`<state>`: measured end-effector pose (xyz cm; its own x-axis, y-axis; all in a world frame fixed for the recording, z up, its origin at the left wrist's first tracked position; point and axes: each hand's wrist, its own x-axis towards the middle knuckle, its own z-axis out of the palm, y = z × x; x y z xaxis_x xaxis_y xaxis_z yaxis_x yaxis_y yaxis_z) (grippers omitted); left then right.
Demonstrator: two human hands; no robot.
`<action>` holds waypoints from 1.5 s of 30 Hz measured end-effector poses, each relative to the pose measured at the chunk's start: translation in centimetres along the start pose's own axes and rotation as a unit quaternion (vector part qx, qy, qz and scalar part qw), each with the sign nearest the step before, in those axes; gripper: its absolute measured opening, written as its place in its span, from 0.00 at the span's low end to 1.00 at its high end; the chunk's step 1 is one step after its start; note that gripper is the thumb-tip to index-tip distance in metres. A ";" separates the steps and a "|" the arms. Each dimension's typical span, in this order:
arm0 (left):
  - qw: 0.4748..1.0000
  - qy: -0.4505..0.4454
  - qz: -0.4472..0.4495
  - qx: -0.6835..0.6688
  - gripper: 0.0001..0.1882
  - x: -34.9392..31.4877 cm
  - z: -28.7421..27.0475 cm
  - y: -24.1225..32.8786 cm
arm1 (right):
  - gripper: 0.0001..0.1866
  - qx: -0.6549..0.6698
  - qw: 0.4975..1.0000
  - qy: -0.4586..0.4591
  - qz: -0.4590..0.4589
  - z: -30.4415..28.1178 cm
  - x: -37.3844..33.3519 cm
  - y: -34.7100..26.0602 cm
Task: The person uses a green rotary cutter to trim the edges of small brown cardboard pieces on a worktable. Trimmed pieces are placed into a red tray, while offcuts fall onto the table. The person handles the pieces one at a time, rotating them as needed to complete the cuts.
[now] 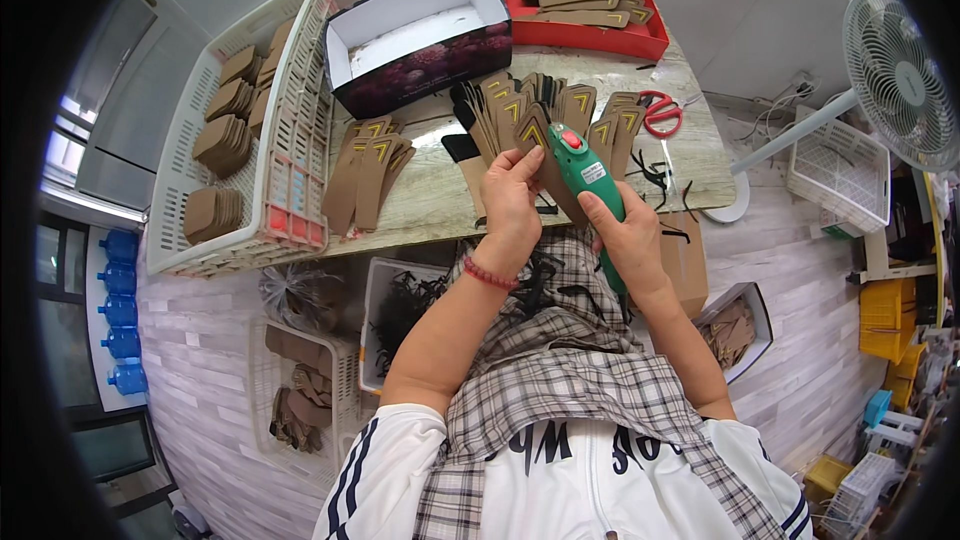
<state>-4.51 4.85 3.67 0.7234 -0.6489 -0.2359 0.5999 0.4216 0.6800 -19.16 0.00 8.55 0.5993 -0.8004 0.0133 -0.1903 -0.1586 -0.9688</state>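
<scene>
My left hand pinches a long brown strip with a yellow V-shaped mark near its top. A green handheld power tool with a red button is gripped by my right hand, its thumb along the side. The tool lies right beside the strip; whether they touch, I cannot tell. Just beyond my hands, fanned brown strips with the same marks and black ends stand in a bunch. More strips lie left of them, and others to the right.
Red-handled scissors and black scraps lie on the table's right. Behind are an open dark box and a red box of strips. A white crate stands left, a fan right. Black scraps fill a bin below.
</scene>
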 end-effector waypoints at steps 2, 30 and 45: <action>1.000 -0.008 -0.002 0.016 0.05 -0.1 -0.2 -0.3 | 0.19 -0.002 1.000 0.003 0.000 -0.1 0.1 0.0; 0.924 -0.122 0.146 0.330 0.06 1.7 -3.7 6.3 | 0.17 -0.005 0.998 -0.060 -0.003 -1.6 0.1 0.1; 0.877 -0.151 0.145 0.432 0.06 1.8 -4.2 9.7 | 0.18 -0.055 0.994 -0.099 -0.011 -2.2 0.4 0.0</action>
<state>4.09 10.40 6.97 0.6012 -0.7869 0.1395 -0.1709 0.0440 0.9843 -20.62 -1.63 9.11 0.7428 -0.6690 -0.0250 -0.2528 -0.2457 -0.9358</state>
